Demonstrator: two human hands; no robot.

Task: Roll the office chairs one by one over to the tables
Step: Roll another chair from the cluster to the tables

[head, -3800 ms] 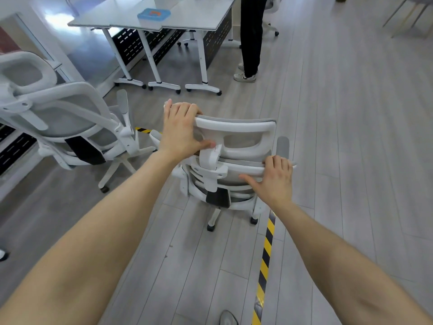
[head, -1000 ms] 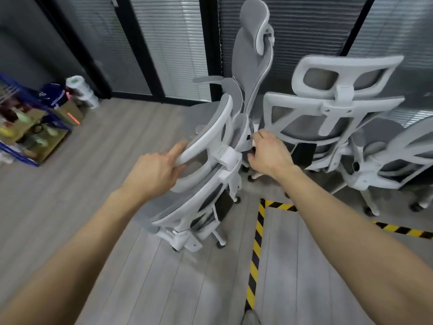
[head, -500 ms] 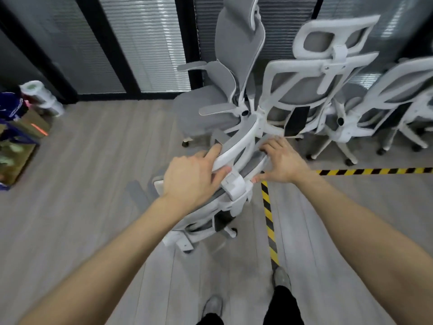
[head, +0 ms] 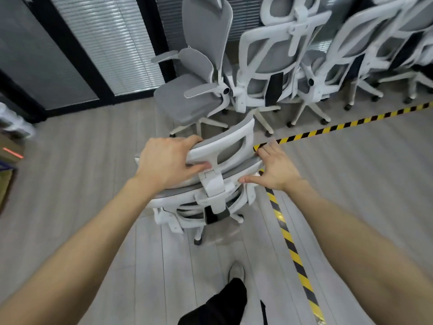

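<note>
A white-framed grey mesh office chair (head: 218, 184) stands right in front of me, seen from behind and above. My left hand (head: 168, 160) is wrapped around the left end of its headrest. My right hand (head: 274, 167) holds the right edge of the backrest top, thumb underneath. Its wheeled base (head: 199, 238) rests on the grey plank floor. No table is in view.
Several more matching chairs (head: 269, 59) are parked in a row against the blinds and dark window frames behind it. Yellow-black tape (head: 290, 247) marks an L on the floor to my right. Boxes (head: 9, 156) sit at the left edge. My leg and shoe (head: 234, 277) are below.
The chair has come away from the parked row toward me and turned more squarely. My left hand has closed tighter around the headrest. Both hands keep their hold.
</note>
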